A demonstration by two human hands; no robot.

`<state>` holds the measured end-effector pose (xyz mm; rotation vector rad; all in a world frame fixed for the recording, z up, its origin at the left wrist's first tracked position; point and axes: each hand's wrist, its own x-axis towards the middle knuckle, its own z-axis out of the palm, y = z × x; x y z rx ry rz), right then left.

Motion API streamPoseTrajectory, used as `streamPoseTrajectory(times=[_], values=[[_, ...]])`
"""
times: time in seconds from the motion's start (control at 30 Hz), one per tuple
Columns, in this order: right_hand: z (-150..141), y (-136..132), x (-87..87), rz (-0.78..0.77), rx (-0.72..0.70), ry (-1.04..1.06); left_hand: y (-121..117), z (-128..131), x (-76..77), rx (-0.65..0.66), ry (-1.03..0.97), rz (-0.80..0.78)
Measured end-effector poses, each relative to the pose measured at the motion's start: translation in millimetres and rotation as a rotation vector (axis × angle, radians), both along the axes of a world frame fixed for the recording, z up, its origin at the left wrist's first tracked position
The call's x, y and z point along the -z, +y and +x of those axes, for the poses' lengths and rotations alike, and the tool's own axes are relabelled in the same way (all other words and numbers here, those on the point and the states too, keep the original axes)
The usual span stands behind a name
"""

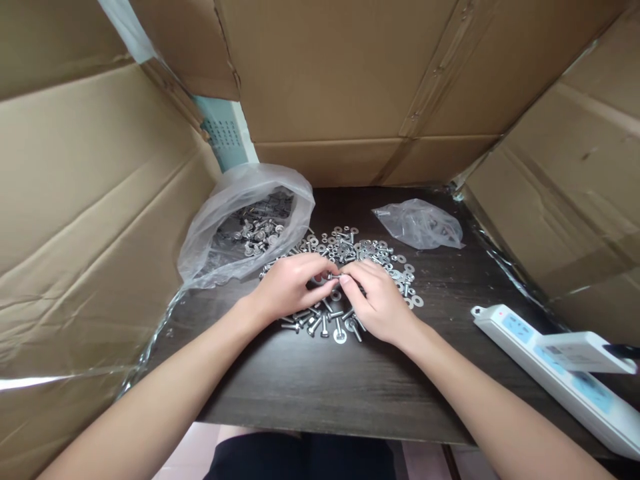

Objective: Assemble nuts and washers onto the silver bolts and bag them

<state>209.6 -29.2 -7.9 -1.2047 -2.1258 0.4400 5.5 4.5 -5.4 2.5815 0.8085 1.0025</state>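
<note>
Between my two hands is a small metal bolt (335, 276), held level just above the pile. My left hand (293, 283) pinches one end of it with thumb and forefinger. At its other end, the fingertips of my right hand (375, 293) are closed on it; whether a nut or washer sits there is too small to tell. Beneath and around both hands spreads a heap of loose bolts, nuts and flat washers (401, 259). Several bolts (325, 325) lie on the near side of the heap, one resting on a washer (340, 336).
An open plastic bag (200, 250) with bolts and washers inside stands at the back left. A smaller clear bag (417, 223) lies at the back right. A white power strip (540, 377) with a plugged-in adapter (580, 350) runs along the right. Cardboard walls (350, 73) enclose the dark table (320, 387).
</note>
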Motion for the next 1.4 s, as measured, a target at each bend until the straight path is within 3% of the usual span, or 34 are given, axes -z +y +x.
streamPoseTrajectory(times=[0.63, 1.4], values=[[-1.6, -1.6, -0.9, 0.045, -0.010, 0.050, 0.6, -2.2, -5.0, -0.053, 0.015, 0.002], [-1.6, -2.8, 0.9, 0.063, 0.013, 0.053, -1.0, -1.2, -0.5, -0.045, 0.009, -0.055]])
